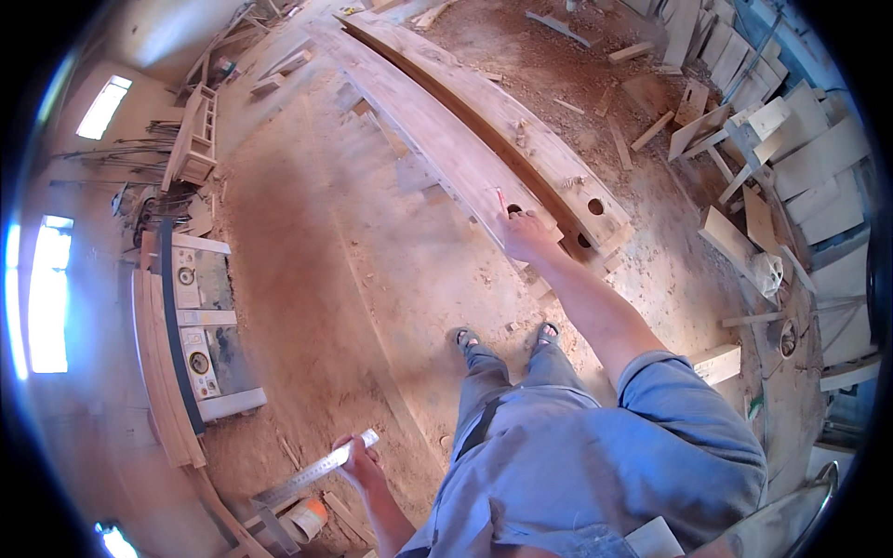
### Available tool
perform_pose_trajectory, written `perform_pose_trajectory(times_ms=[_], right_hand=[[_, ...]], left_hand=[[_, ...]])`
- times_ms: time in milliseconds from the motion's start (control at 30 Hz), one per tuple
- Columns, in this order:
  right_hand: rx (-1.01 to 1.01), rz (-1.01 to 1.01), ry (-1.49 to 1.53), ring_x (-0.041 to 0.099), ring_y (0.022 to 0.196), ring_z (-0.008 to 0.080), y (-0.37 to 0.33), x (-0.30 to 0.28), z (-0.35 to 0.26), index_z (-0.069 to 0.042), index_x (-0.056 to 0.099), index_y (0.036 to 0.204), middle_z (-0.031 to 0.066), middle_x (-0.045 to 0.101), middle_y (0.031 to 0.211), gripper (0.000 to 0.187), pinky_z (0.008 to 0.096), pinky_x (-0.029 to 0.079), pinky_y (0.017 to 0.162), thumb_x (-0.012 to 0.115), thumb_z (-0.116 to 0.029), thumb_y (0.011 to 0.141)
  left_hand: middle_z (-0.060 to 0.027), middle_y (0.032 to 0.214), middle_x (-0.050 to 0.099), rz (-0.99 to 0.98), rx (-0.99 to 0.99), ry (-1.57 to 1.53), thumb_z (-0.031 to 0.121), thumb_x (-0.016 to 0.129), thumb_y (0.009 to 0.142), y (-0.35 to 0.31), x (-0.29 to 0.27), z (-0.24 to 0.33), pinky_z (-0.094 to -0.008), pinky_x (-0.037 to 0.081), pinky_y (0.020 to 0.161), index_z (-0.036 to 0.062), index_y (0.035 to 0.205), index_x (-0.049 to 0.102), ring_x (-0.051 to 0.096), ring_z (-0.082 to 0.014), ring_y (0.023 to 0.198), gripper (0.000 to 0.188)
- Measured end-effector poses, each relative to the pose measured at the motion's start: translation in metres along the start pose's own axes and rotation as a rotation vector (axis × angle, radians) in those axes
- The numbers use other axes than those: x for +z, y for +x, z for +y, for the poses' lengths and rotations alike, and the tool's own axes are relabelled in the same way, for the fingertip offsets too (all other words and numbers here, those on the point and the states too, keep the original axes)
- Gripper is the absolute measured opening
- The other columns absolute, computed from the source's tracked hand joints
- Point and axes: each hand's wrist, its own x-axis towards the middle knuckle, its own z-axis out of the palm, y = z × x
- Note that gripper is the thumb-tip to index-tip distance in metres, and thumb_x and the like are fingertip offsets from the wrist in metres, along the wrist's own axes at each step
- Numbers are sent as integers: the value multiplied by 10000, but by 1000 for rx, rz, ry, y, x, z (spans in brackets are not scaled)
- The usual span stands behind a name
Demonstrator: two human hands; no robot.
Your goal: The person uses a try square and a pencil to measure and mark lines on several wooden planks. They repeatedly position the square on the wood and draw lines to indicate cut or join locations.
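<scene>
My left hand (360, 463) is closed around a silver carpenter's square (312, 474) with marks along its blade, held low at my left side. My right arm reaches forward over a long pale wooden beam (437, 139). In the fingers of my right hand (530, 236) is a thin red-and-white pencil (500, 199), its lower part hidden by the hand. The hand rests at the beam's near end, beside a dark round hole. A second long beam (558, 167) lies alongside to the right, with round holes near its end and a dark gap between the two.
Wood blocks lie under the beams, and sawdust covers the floor (372, 251). Boards and offcuts (828, 139) lean at the right. At the left stand a wooden frame with round fittings (191, 316) and curved planks (158, 372). A white bucket (305, 521) sits near my left hand.
</scene>
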Motion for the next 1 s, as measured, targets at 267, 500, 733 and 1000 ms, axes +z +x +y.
perform_pose_trajectory(times_ms=[267,500,733,1000], right_hand=[[-32,-35,-55,621,1020,361,-47,15,5,-44,549,1157,198,651,1084,329,443,459,920,497,-72,833],[33,-32,-65,629,977,364,-143,21,0,53,445,1325,243,637,1107,561,456,474,857,520,-48,778],[114,-188,-156,626,980,357,-238,25,3,21,541,1157,215,650,1059,504,437,469,835,571,-21,656],[552,-69,-97,607,896,399,-166,6,-78,-62,552,984,209,637,924,325,473,442,804,518,35,676]], left_hand=[[-85,716,576,51,30,-92,-30,612,820,12,-16,-12,-227,316,346,39,952,542,428,-94,414,165],[-79,726,542,76,-326,-134,-29,604,795,42,-55,-83,-244,338,333,58,991,520,446,-123,405,231],[-83,696,519,58,-447,-58,7,617,776,103,-104,-149,-279,368,359,44,1047,478,471,-152,451,307],[-86,690,517,72,-447,-121,17,603,774,271,-74,-143,-276,346,351,49,1023,478,464,-146,442,281]])
